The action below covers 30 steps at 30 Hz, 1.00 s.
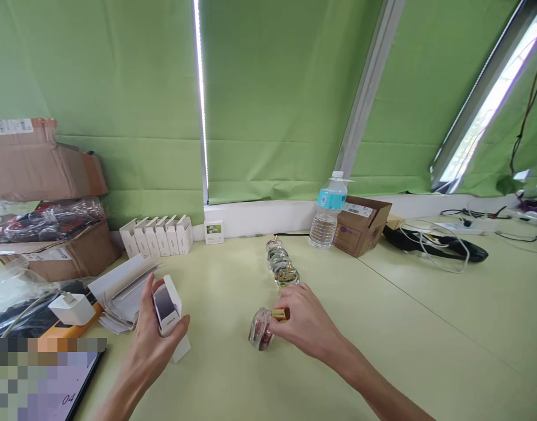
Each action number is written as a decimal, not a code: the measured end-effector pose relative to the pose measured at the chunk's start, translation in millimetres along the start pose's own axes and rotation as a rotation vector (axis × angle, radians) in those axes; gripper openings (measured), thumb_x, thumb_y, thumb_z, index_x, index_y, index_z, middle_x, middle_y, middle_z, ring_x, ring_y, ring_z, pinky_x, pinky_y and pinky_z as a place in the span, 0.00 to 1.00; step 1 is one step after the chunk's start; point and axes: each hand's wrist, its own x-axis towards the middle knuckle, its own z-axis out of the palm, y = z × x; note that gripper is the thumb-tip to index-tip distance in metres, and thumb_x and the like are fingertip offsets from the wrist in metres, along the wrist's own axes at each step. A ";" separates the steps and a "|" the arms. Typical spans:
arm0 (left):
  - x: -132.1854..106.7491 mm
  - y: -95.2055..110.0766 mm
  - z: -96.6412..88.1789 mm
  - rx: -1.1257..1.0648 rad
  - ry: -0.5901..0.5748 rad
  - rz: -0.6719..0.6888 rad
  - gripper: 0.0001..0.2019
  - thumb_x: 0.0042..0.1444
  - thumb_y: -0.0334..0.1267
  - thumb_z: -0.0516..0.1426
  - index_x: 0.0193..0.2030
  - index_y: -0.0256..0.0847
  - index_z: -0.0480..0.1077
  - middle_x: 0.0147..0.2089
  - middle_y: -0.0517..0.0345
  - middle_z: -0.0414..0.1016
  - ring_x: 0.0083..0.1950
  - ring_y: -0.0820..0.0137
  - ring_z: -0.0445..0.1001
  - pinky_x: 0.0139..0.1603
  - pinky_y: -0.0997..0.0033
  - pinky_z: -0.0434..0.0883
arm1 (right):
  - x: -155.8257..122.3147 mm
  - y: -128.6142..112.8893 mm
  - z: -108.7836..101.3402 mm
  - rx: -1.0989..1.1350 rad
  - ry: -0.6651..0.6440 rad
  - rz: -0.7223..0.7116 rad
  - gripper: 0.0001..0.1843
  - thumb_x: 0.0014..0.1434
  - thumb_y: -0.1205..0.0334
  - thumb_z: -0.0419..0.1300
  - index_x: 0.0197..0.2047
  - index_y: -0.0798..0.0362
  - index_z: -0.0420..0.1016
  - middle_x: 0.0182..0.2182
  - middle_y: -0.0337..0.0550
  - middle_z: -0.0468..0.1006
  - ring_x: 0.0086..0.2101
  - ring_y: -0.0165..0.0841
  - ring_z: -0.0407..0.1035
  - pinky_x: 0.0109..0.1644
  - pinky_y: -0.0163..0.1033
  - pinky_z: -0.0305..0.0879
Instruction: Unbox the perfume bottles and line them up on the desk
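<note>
My left hand (146, 339) is closed around a small white carton (177, 304), whose top is open with a flap sticking up and a dark inside showing. Between the fingers of my right hand (307, 320) is a glass perfume bottle (260, 330) with a gold neck, tilted on its side with its pinkish glass body pointing left. The bottle is apart from the carton. Just beyond my right hand, several similar glass bottles (278, 257) stand in a row running away from me. My right fingers partly hide the gold neck.
Several open white cartons (157, 237) stand in a row at the back left, with flat white cardboard (123, 292) nearer. A water bottle (327, 213) and brown box (360, 225) stand at the back. Left are stacked parcels (35, 164), a charger (73, 309) and a tablet (62, 380).
</note>
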 end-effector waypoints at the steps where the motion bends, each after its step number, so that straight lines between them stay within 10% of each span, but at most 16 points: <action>1: 0.0 -0.7 0.7 -0.002 -0.007 -0.010 0.44 0.51 0.48 0.56 0.70 0.50 0.36 0.65 0.49 0.57 0.61 0.54 0.63 0.61 0.44 0.58 | 3.9 -0.5 0.9 -0.016 0.009 0.006 0.15 0.47 0.63 0.56 0.13 0.54 0.61 0.20 0.36 0.66 0.27 0.29 0.59 0.39 0.37 0.54; 16: 2.3 -8.8 -0.3 0.020 -0.072 0.042 0.39 0.52 0.43 0.56 0.68 0.43 0.43 0.65 0.45 0.57 0.64 0.53 0.59 0.62 0.46 0.58 | 109.3 -4.7 14.9 -0.412 -0.139 0.137 0.06 0.46 0.64 0.62 0.26 0.59 0.78 0.27 0.53 0.78 0.32 0.38 0.71 0.42 0.40 0.57; 30: 4.1 -12.1 -0.5 0.029 -0.089 0.112 0.36 0.55 0.45 0.54 0.67 0.43 0.42 0.65 0.44 0.55 0.65 0.53 0.57 0.62 0.47 0.58 | 211.7 -8.3 29.0 -0.380 -0.258 0.377 0.18 0.63 0.57 0.57 0.53 0.57 0.68 0.50 0.49 0.71 0.45 0.37 0.69 0.48 0.48 0.69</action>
